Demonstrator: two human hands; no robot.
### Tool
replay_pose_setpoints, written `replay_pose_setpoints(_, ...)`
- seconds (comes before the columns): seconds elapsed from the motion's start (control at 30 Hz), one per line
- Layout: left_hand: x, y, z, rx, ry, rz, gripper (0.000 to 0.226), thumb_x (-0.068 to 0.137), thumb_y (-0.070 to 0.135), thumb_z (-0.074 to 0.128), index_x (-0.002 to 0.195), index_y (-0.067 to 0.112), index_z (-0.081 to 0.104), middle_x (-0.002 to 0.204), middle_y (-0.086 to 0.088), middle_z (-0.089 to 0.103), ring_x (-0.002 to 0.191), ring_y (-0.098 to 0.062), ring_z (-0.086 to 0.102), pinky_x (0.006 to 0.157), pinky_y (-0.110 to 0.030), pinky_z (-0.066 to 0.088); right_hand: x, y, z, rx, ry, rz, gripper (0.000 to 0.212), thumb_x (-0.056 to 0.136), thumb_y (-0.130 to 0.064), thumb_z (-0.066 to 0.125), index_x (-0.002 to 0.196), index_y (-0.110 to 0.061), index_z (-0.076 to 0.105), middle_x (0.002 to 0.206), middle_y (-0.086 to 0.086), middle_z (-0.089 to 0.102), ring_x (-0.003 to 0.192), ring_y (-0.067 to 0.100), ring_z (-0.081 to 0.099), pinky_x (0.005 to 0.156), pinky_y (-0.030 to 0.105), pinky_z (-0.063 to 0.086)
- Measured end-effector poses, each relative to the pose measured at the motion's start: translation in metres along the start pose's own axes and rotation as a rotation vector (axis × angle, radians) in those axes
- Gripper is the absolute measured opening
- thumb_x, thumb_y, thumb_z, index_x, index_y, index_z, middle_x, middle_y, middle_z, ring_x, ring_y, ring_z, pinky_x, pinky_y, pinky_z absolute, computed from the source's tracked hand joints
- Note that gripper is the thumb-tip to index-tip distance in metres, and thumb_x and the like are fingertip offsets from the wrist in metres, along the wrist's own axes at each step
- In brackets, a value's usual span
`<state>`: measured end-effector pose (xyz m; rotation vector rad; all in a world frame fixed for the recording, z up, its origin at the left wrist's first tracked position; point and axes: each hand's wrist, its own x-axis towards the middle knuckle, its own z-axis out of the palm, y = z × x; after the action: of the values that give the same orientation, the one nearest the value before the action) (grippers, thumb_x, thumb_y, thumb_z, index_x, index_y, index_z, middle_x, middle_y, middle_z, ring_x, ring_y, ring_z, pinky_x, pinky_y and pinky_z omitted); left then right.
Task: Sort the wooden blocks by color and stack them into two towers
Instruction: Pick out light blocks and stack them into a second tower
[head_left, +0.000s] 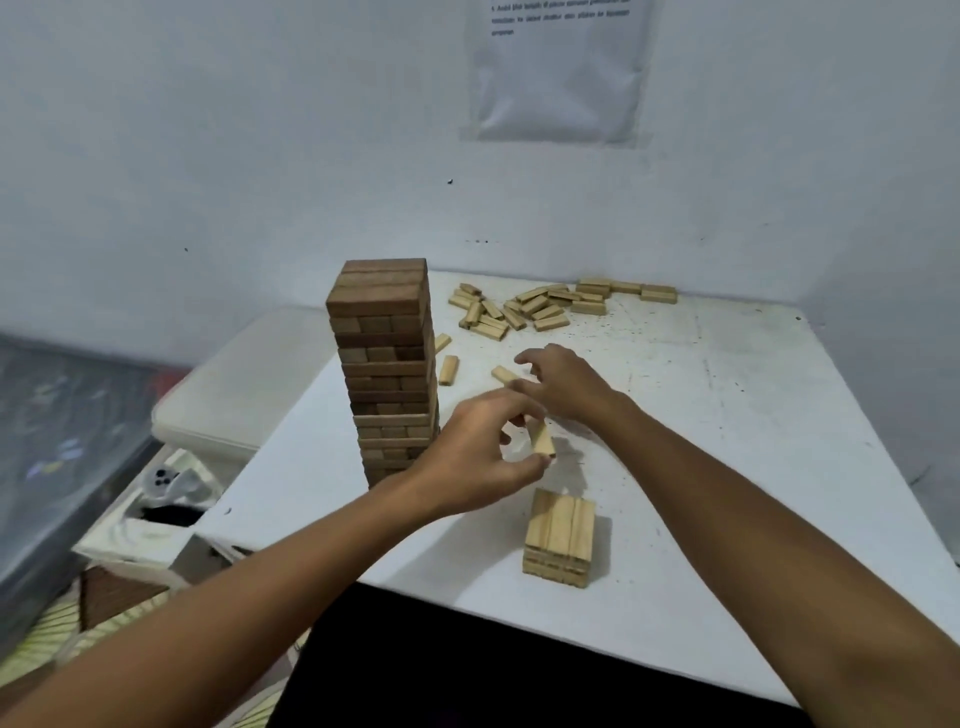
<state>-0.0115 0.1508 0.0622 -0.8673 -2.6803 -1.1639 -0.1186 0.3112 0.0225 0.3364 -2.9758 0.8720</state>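
Observation:
A tall tower of dark brown blocks (385, 364) stands at the table's left side. Near the front edge sits a short stack of light blocks (559, 538), a few layers high. My left hand (478, 457) pinches one light block (541, 439) just above and behind that stack. My right hand (563, 382) reaches past it with fingers spread, next to a loose light block (503, 374) on the table; whether it touches the block I cannot tell. A pile of several loose light blocks (540, 306) lies at the back.
The white table (727, 415) is speckled and stands in a corner of white walls. Two single light blocks (448, 370) lie beside the dark tower. A white plastic box (234, 395) and clutter sit left of the table. A paper sheet (558, 67) hangs on the wall.

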Motion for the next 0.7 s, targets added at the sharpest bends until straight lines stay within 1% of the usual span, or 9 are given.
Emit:
replay_pose_setpoints(0.03,-0.001,0.0,0.0,-0.001,0.004,-0.006,0.041,0.08,0.023,0.077,0.117,0.012,0.064,0.115,0.002,0.062,0.098,-0.004,0.056,0.077,-0.018,0.051,0.002,-0.003,0.004,-0.046,0.003,0.004,0.049,0.09,-0.04,0.064,0.132,-0.015,0.058,0.122,0.008,0.061,0.102,0.023,0.061,0.082,0.033,0.047)
replay_pose_setpoints(0.07,-0.001,-0.001,0.0,-0.003,0.008,-0.007,0.04,0.08,0.023,0.077,0.117,0.012,0.064,0.115,0.001,0.062,0.097,-0.004,0.056,0.077,-0.017,0.051,0.003,-0.005,0.008,-0.1,0.008,0.003,0.044,0.091,-0.038,0.063,0.128,-0.015,0.06,0.121,0.008,0.06,0.1,0.025,0.061,0.08,0.033,0.047)
replay_pose_setpoints(0.13,-0.003,-0.003,0.0,-0.013,0.016,-0.009,0.04,0.081,0.023,0.076,0.118,0.013,0.063,0.115,0.001,0.062,0.097,-0.003,0.055,0.076,-0.017,0.052,0.004,-0.008,0.016,-0.165,0.051,-0.003,0.031,0.092,-0.032,0.061,0.116,-0.013,0.066,0.112,0.008,0.059,0.086,0.023,0.059,0.074,0.033,0.048)
replay_pose_setpoints(0.23,-0.006,-0.006,0.0,-0.016,0.015,-0.015,0.04,0.081,0.024,0.076,0.118,0.013,0.063,0.116,0.002,0.061,0.098,-0.002,0.054,0.076,-0.016,0.051,0.0,-0.01,0.018,-0.123,0.101,0.029,0.022,0.093,-0.03,0.061,0.101,-0.01,0.068,0.101,0.007,0.06,0.08,0.02,0.056,0.07,0.033,0.047)
replay_pose_setpoints(0.37,-0.004,-0.005,0.002,-0.029,-0.019,-0.013,0.039,0.081,0.022,0.075,0.118,0.013,0.064,0.115,0.002,0.062,0.101,-0.005,0.055,0.079,-0.019,0.052,-0.017,-0.002,0.006,-0.004,0.089,0.127,0.023,0.092,-0.033,0.06,0.095,-0.011,0.066,0.09,0.005,0.065,0.079,0.021,0.06,0.072,0.04,0.052)
replay_pose_setpoints(0.47,0.003,0.0,0.007,-0.02,-0.062,0.001,0.041,0.08,0.02,0.074,0.119,0.014,0.063,0.115,0.002,0.062,0.102,-0.006,0.054,0.081,-0.019,0.051,-0.041,0.014,-0.013,0.071,0.139,0.211,0.017,0.088,-0.032,0.063,0.089,-0.015,0.065,0.085,0.001,0.064,0.076,0.018,0.059,0.066,0.034,0.048)
replay_pose_setpoints(0.53,0.012,0.006,0.014,-0.005,-0.11,0.012,0.045,0.079,0.02,0.074,0.122,0.015,0.061,0.116,0.002,0.062,0.103,-0.007,0.055,0.083,-0.023,0.051,-0.068,0.026,-0.028,0.12,0.189,0.268,0.021,0.085,-0.036,0.066,0.08,-0.015,0.062,0.077,-0.001,0.061,0.07,0.017,0.056,0.061,0.031,0.042)
replay_pose_setpoints(0.6,0.022,0.012,0.022,0.003,-0.16,0.019,0.05,0.078,0.019,0.075,0.125,0.016,0.059,0.118,0.003,0.062,0.104,-0.008,0.055,0.084,-0.025,0.05,-0.098,0.035,-0.041,0.14,0.236,0.341,0.025,0.082,-0.037,0.067,0.074,-0.014,0.061,0.072,-0.001,0.059,0.068,0.018,0.055,0.06,0.03,0.04)
replay_pose_setpoints(0.7,0.036,0.025,0.036,0.035,-0.261,0.043,0.056,0.076,0.017,0.078,0.128,0.017,0.057,0.121,0.005,0.06,0.104,-0.009,0.055,0.076,-0.013,0.042,-0.144,0.044,-0.052,0.113,0.291,0.469,0.027,0.082,-0.038,0.066,0.076,-0.012,0.063,0.074,-0.001,0.061,0.07,0.019,0.057,0.059,0.029,0.039)
